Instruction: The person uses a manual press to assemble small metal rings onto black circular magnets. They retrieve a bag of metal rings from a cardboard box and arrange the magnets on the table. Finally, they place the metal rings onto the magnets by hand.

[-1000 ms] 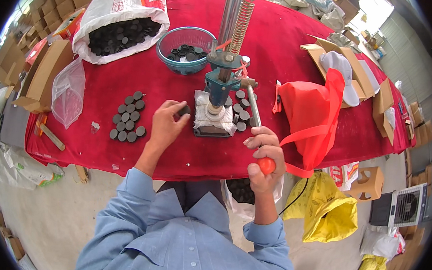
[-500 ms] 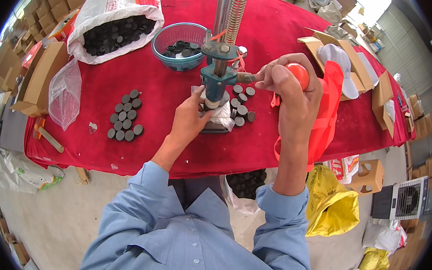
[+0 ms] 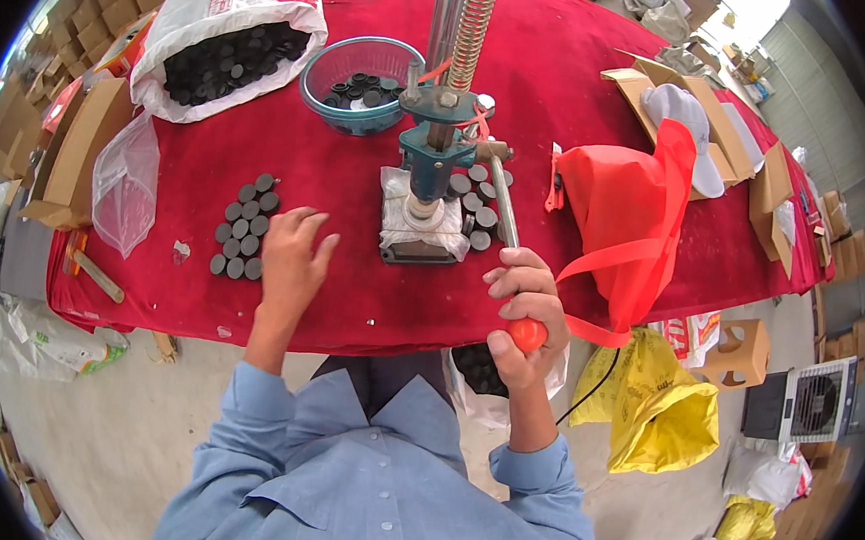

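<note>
My right hand (image 3: pixel 533 302) is wrapped round the red ball knob (image 3: pixel 526 335) of a metal lever (image 3: pixel 504 203), pulled down toward the table's front edge. This lever belongs to a green hand press (image 3: pixel 435 150) with a coil spring (image 3: pixel 474 32). The press head sits low on a plastic-wrapped pad (image 3: pixel 396 219); whether a piece lies under it is hidden. To the left, my left hand (image 3: pixel 287 265) is open, fingers apart, beside a cluster of black round caps (image 3: pixel 240 226), partly covering some. Another group of black caps (image 3: pixel 481 218) lies right of the press.
A teal plastic basket (image 3: pixel 316 103) holding caps stands behind the press. At the back left a white sack (image 3: pixel 157 55) spills black caps. A red bag (image 3: pixel 622 213) lies right of the lever. Cardboard boxes (image 3: pixel 84 160) stand at the left; a cap (image 3: pixel 679 112) rests on an open carton.
My right hand has swung the lever down and toward me. My left hand has left the press pad and moved left to the cap cluster.
</note>
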